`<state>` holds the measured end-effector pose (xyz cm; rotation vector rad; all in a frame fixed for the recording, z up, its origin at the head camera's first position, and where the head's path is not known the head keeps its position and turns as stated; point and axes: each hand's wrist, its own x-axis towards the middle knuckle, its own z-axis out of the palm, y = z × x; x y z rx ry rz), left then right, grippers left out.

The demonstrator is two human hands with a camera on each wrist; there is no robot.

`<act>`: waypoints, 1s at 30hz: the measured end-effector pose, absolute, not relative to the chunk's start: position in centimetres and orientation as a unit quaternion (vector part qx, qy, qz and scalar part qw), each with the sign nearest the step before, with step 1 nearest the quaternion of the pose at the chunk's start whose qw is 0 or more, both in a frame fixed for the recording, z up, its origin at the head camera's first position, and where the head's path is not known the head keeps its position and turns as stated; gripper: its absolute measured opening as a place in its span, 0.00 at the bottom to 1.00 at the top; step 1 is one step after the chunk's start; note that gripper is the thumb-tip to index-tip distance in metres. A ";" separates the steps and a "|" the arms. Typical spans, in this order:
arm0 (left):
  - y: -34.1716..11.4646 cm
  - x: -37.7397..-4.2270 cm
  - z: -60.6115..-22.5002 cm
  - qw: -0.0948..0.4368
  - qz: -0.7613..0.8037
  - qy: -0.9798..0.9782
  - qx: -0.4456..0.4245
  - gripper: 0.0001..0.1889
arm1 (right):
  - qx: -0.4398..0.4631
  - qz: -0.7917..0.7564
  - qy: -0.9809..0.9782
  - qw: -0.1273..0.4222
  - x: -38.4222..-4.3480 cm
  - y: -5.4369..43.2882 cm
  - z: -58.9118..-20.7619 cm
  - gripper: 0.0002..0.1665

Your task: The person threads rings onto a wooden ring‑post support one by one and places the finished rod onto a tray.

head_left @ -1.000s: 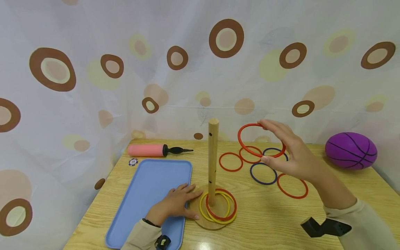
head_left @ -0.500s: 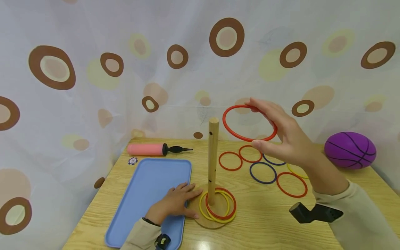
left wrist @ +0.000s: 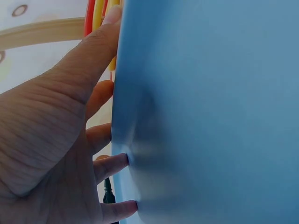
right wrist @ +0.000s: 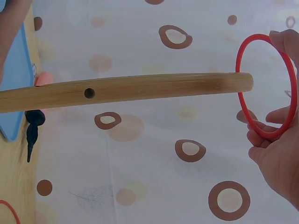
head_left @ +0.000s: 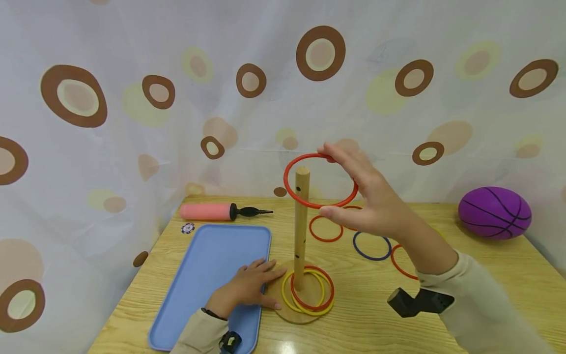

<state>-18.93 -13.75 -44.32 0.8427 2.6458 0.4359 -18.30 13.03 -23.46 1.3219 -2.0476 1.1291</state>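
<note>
My right hand (head_left: 373, 196) holds a red ring (head_left: 285, 179) by its right side, thumb at the near rim and fingers at the far rim. The ring is at the top of an upright wooden post (head_left: 300, 231); the post's tip shows inside it in both the head and right wrist views. Low on the post, a red ring (head_left: 333, 290) and yellow rings (head_left: 283, 290) lie around its foot on the round wooden base (head_left: 292, 318). With fingers spread, my left hand (head_left: 249, 287) rests across the tray's right edge, thumb and index finger reaching the base.
A blue tray (head_left: 212, 260) lies on the left. Behind it are a pink pump (head_left: 208, 212) and a chip (head_left: 187, 228). Red rings (head_left: 325, 240) and a blue ring (head_left: 372, 258) lie behind right of the post. A purple ball (head_left: 494, 213) sits far right.
My right hand has carried the red ring leftward, rising first and then dipping slightly, from right of the post to its top. The left hand stays in place.
</note>
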 end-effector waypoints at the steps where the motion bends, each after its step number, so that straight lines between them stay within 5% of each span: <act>1: -13.8 -19.0 -44.4 0.166 0.153 0.929 0.295 0.43 | 0.473 0.409 -0.748 0.221 -18.3 13.0 -23.7 0.48; 30: -13.8 -19.0 -44.7 0.158 0.158 0.929 0.296 0.43 | 0.349 0.440 -0.824 0.071 -16.9 12.7 -37.3 0.49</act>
